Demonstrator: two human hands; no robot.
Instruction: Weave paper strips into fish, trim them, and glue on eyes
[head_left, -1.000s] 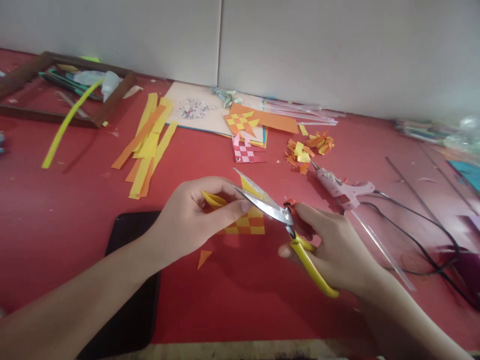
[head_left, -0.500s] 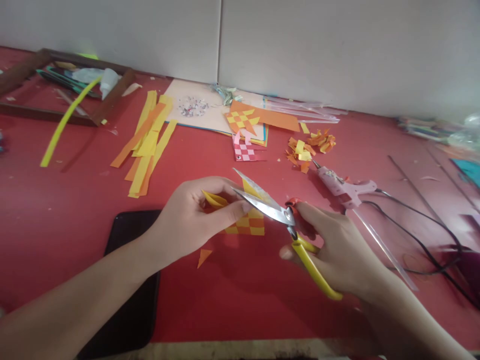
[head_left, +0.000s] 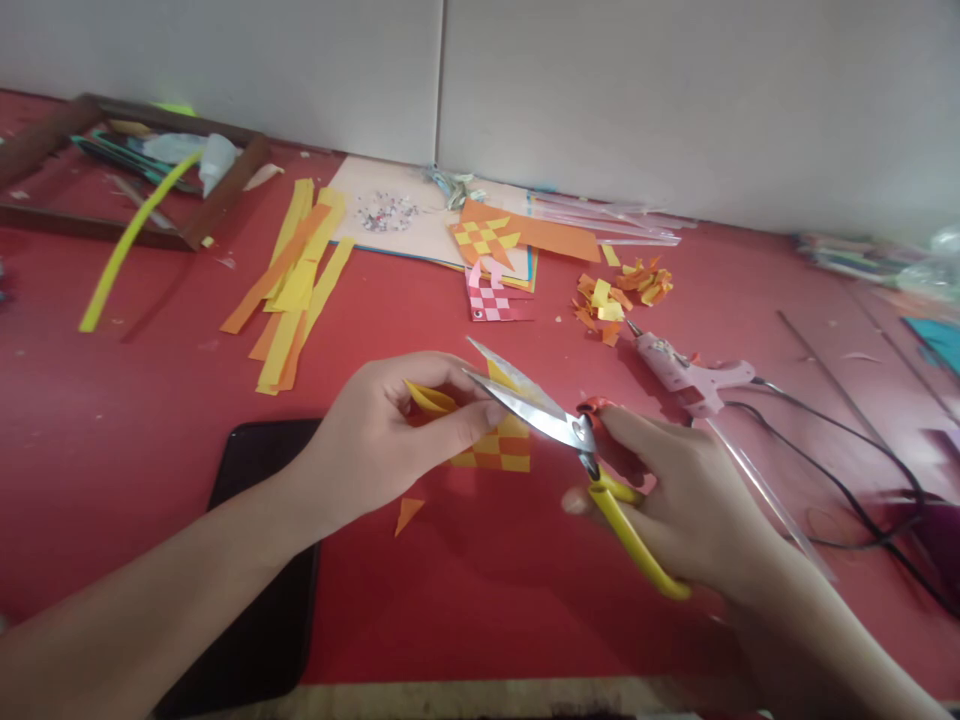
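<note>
Between the thumb and fingers of my left hand (head_left: 397, 430) is a woven paper piece (head_left: 495, 455), checkered orange and yellow with loose strip ends. My right hand (head_left: 675, 490) grips scissors (head_left: 630, 540) with yellow and red handles. Their blades are parted and point left, around a yellow strip end at the upper edge of the woven piece. My left thumb lies close to the lower blade's tip. Just below my left hand, a small orange paper triangle (head_left: 409, 515) rests on the red table. My left fingers hide part of the woven piece.
A black phone-like slab (head_left: 262, 560) lies under my left forearm. Paper strips (head_left: 300, 290) are behind it. A pink glue gun (head_left: 690, 375) with a cord sits right, near paper scraps (head_left: 600, 300). Farther back are a pink woven fish (head_left: 491, 300), an orange woven piece (head_left: 484, 240) and a wooden frame (head_left: 225, 190).
The scissors and my right hand have shifted very slightly to the right. My left hand and the woven piece are almost unmoved.
</note>
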